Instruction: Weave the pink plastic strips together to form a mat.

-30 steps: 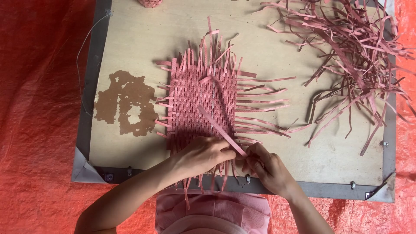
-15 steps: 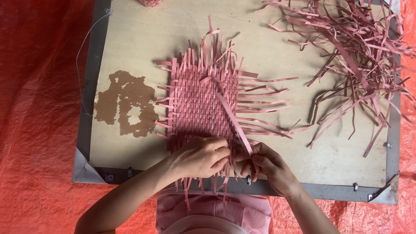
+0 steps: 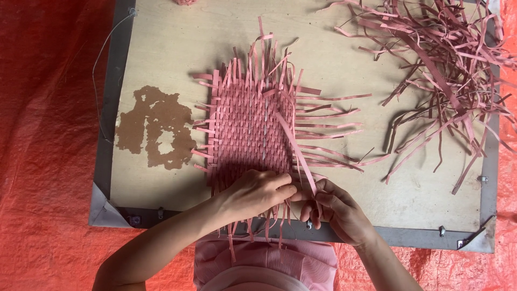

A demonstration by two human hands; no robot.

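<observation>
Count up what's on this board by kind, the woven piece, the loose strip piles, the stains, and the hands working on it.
Woven pink mat: 1
Pile of loose pink strips: 1
Brown stain on the wooden board: 1
Hands: 2, the left hand and the right hand, which holds a loose diagonal strip
Total: 5
</observation>
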